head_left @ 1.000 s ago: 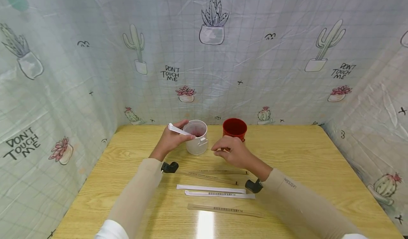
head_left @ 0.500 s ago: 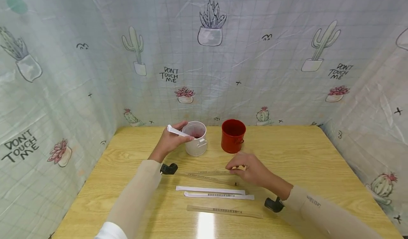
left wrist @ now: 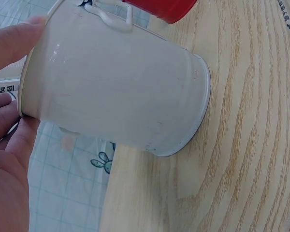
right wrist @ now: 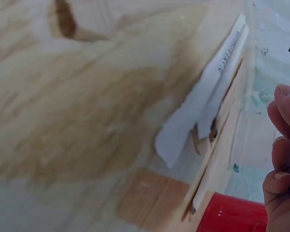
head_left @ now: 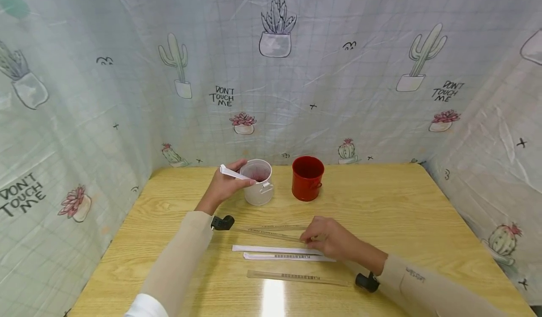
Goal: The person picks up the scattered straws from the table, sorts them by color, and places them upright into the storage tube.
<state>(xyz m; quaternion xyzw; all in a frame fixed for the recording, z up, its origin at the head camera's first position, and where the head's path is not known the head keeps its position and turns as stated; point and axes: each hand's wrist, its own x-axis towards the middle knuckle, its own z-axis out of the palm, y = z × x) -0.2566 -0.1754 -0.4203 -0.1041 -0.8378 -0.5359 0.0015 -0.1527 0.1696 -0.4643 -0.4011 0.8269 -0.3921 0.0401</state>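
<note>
My left hand [head_left: 226, 185] grips the rim of a small white bucket [head_left: 257, 194], thumb at the near side and fingers at the back. A white paper-wrapped straw [head_left: 230, 171] slants across that hand to the bucket's mouth; part of its printed wrapper shows beyond the bucket in the left wrist view. Something dark reddish shows inside the bucket. My right hand [head_left: 332, 238] is low over the right ends of two brown-wrapped straws [head_left: 271, 234]. Its thumb and fingers [right wrist: 282, 150] are loosely bent and apart in the right wrist view, with nothing visible between them.
A red bucket [head_left: 306, 187] stands right of the white one. Two white-wrapped straws [head_left: 267, 249] and another brown-wrapped straw [head_left: 296, 277] lie nearer on the wooden table [head_left: 381, 199]. A patterned plastic curtain [head_left: 338, 96] encloses the back and sides.
My right hand has moved from in front of the red bucket down toward me, to the brown straws' right ends. The left hand stays on the white bucket.
</note>
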